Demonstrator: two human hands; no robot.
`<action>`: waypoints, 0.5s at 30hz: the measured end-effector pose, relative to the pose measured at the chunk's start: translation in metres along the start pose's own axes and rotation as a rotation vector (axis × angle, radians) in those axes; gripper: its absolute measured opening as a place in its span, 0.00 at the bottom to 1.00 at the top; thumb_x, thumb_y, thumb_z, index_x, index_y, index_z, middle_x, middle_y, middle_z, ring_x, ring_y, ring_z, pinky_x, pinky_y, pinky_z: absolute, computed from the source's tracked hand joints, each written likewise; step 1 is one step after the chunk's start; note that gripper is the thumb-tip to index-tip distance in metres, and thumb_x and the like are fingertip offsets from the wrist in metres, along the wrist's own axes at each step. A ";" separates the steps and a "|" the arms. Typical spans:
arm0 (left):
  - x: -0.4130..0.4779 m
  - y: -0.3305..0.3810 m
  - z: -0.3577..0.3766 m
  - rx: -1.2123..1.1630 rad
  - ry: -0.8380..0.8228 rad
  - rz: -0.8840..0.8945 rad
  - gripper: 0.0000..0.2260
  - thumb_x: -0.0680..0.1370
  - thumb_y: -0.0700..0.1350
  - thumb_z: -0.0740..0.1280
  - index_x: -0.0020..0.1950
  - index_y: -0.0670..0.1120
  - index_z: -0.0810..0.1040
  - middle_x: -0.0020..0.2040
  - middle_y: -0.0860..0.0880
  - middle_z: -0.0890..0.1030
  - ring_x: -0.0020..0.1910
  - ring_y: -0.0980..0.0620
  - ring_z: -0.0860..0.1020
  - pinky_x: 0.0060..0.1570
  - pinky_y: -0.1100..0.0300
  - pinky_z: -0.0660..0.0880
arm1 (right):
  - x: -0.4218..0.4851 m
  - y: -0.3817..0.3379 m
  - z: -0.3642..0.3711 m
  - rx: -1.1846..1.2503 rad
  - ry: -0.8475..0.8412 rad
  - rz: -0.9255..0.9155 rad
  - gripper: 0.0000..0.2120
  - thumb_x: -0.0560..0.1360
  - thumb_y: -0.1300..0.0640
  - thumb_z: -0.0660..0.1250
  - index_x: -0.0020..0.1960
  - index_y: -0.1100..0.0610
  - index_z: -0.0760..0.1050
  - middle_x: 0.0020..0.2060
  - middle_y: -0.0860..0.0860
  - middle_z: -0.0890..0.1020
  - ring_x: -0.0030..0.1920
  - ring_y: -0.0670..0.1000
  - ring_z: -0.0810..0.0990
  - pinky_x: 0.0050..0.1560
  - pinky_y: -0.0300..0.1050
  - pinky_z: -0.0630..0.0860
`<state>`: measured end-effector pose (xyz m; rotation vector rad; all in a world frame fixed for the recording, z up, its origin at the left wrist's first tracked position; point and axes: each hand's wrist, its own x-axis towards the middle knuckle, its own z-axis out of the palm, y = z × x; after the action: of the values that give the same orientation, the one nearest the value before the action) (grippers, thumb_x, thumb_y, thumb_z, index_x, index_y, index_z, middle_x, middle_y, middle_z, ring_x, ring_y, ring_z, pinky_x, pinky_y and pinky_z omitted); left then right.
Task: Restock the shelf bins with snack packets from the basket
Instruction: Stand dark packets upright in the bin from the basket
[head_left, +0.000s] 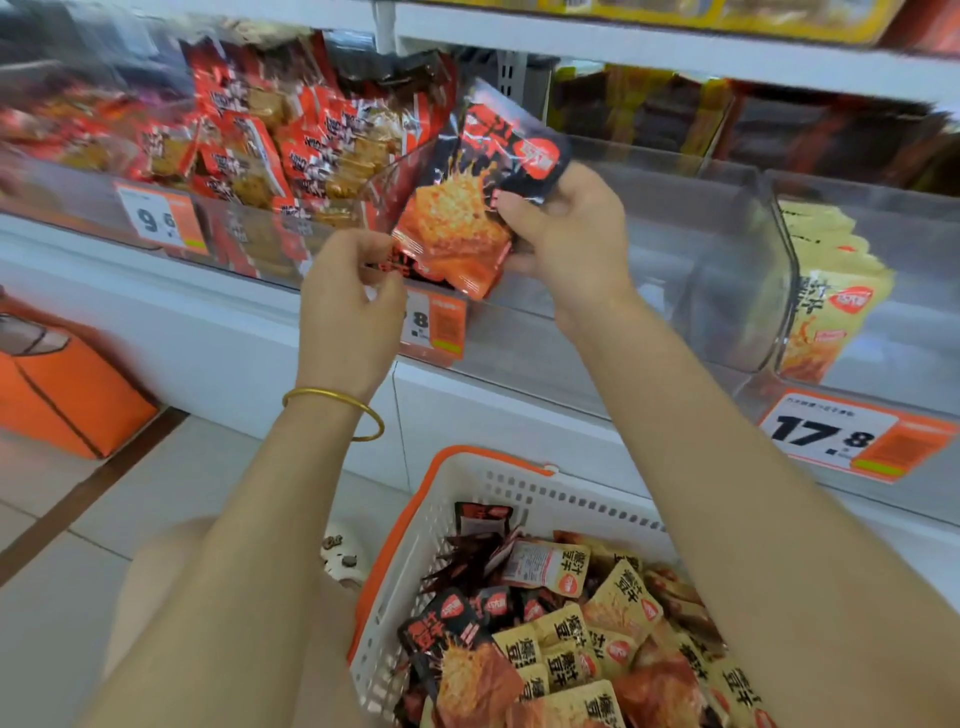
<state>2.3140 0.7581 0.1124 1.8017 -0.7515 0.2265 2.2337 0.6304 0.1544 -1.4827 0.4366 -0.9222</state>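
A black and orange snack packet (467, 197) is held up in front of the middle clear shelf bin (675, 249). My right hand (566, 228) grips its right edge, thumb on the front. My left hand (353, 291) pinches its lower left corner. Below, a white basket (415, 545) with an orange rim holds several black and yellow snack packets (576, 634). The left bin (78, 197) is full of red packets (260, 145). The right bin (883, 291) holds yellow packets (831, 291).
Orange price tags (852, 436) hang on the shelf front. An orange box (62, 395) stands on the tiled floor at left. A higher shelf (675, 47) runs above the bins. My knee (156, 597) is beside the basket.
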 end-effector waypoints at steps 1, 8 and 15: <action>0.002 -0.003 0.001 0.034 -0.032 0.003 0.13 0.77 0.35 0.62 0.61 0.41 0.73 0.53 0.51 0.74 0.47 0.56 0.73 0.49 0.68 0.69 | 0.005 0.005 0.007 -0.022 0.025 -0.030 0.10 0.71 0.66 0.69 0.51 0.58 0.75 0.44 0.57 0.82 0.44 0.55 0.82 0.44 0.54 0.82; 0.015 -0.010 0.004 0.143 -0.029 0.018 0.19 0.75 0.34 0.60 0.66 0.42 0.69 0.60 0.45 0.75 0.59 0.44 0.72 0.60 0.46 0.70 | 0.018 0.029 0.019 -0.465 0.009 -0.141 0.09 0.68 0.61 0.74 0.37 0.54 0.74 0.28 0.43 0.71 0.30 0.40 0.72 0.37 0.41 0.73; 0.019 -0.019 0.009 0.306 -0.025 0.160 0.23 0.72 0.31 0.61 0.67 0.45 0.70 0.59 0.41 0.74 0.59 0.43 0.69 0.56 0.60 0.62 | 0.011 0.030 0.023 -0.798 -0.141 -0.182 0.08 0.74 0.59 0.69 0.40 0.57 0.71 0.35 0.52 0.80 0.41 0.55 0.80 0.44 0.52 0.78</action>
<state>2.3384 0.7468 0.1033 2.0356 -0.9195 0.4455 2.2648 0.6325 0.1304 -2.3284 0.6110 -0.8095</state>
